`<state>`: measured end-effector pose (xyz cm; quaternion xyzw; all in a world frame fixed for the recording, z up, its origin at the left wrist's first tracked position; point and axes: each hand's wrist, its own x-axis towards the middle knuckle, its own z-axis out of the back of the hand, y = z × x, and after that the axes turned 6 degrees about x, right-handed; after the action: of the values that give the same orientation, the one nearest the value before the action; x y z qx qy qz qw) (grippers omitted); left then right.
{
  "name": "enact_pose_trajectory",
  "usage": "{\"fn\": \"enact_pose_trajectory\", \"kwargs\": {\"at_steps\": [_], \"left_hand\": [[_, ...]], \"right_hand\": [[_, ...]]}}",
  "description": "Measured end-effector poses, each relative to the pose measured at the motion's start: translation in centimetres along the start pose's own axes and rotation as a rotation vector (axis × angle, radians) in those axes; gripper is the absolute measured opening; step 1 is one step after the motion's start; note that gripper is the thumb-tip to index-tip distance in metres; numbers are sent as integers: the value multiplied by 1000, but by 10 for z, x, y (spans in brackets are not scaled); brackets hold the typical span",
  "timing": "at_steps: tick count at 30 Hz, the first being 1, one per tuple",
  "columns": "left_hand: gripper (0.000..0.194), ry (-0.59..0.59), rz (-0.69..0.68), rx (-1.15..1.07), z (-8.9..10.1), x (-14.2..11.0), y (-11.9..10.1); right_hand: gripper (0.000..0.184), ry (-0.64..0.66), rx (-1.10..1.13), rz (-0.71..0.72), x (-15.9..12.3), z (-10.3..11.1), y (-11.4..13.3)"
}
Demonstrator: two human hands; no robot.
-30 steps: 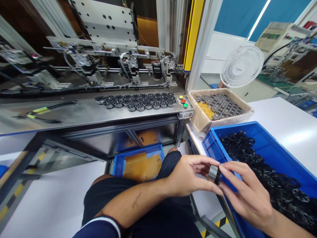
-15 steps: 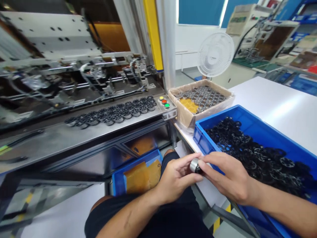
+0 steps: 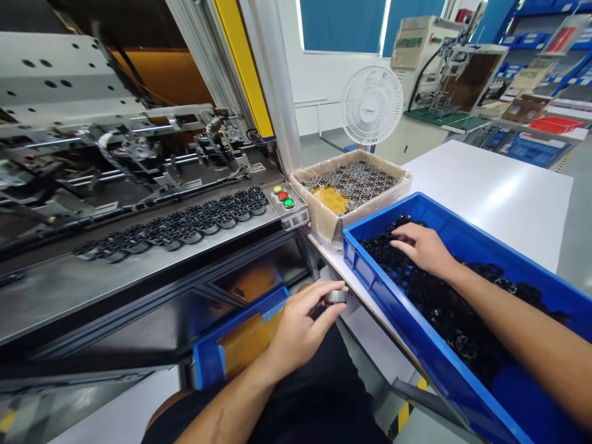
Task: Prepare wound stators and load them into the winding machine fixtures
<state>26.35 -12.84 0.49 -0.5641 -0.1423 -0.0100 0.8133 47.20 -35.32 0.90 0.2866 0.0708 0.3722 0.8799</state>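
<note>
My left hand [image 3: 300,324] pinches a silver metal ring [image 3: 337,296] between thumb and fingers, above my lap. The ring's inside is turned away from view. My right hand [image 3: 423,246] reaches into a large blue bin [image 3: 388,277], over a heap of black plastic spoked parts [image 3: 465,346]. Its thumb and index finger are bent with a gap between them, and nothing shows in the gap. The fingertips are right at the black parts.
On the machine's metal ledge [image 3: 222,250] sit rows of dark round parts [image 3: 189,233], beside a button box [image 3: 298,217]. A carton [image 3: 324,225] of grey rings stands behind the bin, with a white fan [image 3: 372,106] beyond. A low blue tray [image 3: 200,364] lies under the ledge.
My hands have parted. The right one has moved from the ring up and right into the blue bin; the left still holds the ring. The view has shifted to the right.
</note>
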Motion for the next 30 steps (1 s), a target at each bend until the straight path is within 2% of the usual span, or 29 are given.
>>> {"fn": "enact_pose_trajectory", "kwargs": {"at_steps": [2,4,8,10,12,15,17,20,22,24,25,27,30], "left_hand": [[29,-3,122,-110,4,4,2],[36,3,155,-202,7,6,0],[43,-30,-45,-36,12,4,-6],[50,-30,-153,62,16,3,-8],[54,-36,-204,88,20,3,-8],[47,-73,-157,-8,27,4,-8],[44,-73,-76,-136,27,4,-8],[54,-33,28,-382,22,4,-9],[57,-8,50,-525,16,3,-10],[56,28,70,-605,9,3,-13],[55,51,83,-632,6,3,-14],[57,101,107,-672,0,1,-16],[57,133,111,-690,-7,-1,-17]], "right_hand": [[27,23,-93,-49,5,-7,-34],[27,64,-176,-77,4,-19,-56],[27,104,-312,-81,-2,-36,-74],[19,114,-359,-66,0,-34,-79],[11,116,-391,-51,5,-26,-85],[10,51,-420,-40,13,-7,-83],[13,-28,-432,-23,12,5,-61],[16,-163,-340,120,-6,14,6],[10,-290,-56,369,-25,9,60],[11,-270,92,578,-44,-3,103],[14,-245,127,647,-51,-9,117],[19,-210,147,730,-60,-19,128],[20,-214,121,780,-64,-24,123]]}}
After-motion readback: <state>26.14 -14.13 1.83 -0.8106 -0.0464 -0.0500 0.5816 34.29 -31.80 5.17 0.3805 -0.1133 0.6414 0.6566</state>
